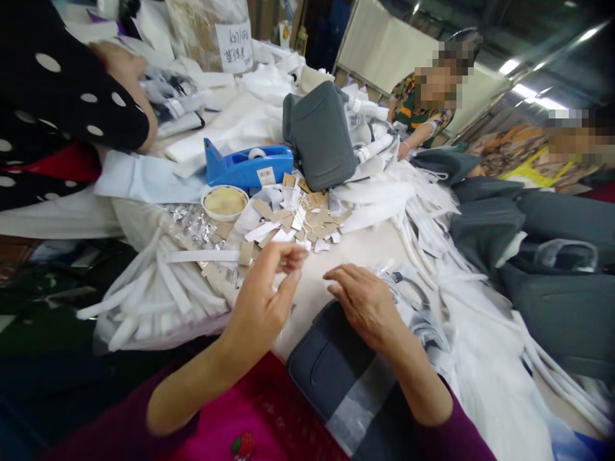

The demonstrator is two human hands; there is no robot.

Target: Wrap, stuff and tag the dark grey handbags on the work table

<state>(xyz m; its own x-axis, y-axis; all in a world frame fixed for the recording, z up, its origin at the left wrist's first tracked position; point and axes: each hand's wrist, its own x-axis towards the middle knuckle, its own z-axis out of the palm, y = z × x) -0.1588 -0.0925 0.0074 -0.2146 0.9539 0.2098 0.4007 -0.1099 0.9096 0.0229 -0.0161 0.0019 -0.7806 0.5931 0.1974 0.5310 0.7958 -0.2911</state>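
Above the table's front part, my left hand [271, 285] is raised with its fingers bent and its thumb apart; I see nothing in it. It is nearest to a loose pile of small white and brown cardboard tags [293, 221]. My right hand [368, 301], fingers stretched to the left, hovers over or rests on the top end of a dark grey bag [331, 352]; contact is unclear. The bag lies against my front, with a clear plastic strip [362, 400] across it. Beside my right wrist is a plastic-wrapped strap [416, 291].
Behind the tags stand a blue tape dispenser [250, 166], a round tub [224, 202] and another grey bag [321, 134]. White foam strips [163, 288] lie at left. More grey bags [562, 307] are piled at right. A polka-dot sleeve [72, 96] reaches in; other people work opposite.
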